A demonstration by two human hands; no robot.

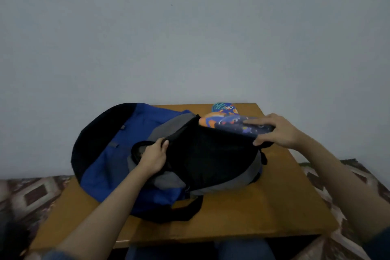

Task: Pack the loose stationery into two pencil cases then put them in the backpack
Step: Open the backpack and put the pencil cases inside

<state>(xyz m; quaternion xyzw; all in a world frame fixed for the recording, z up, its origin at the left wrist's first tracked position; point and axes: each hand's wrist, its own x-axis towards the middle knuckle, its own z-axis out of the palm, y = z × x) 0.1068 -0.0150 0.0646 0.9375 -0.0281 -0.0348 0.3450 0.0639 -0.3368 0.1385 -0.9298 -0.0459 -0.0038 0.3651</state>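
Gripping flat navy printed pencil case [236, 126] at 2 o'clock: right hand [279, 131] | left hand [153, 157] is pinching blue-grey fabric backpack [118, 133] mouth | keep wide.

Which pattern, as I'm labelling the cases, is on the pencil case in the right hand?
Dark navy pencil case with small pale doodles; head view.
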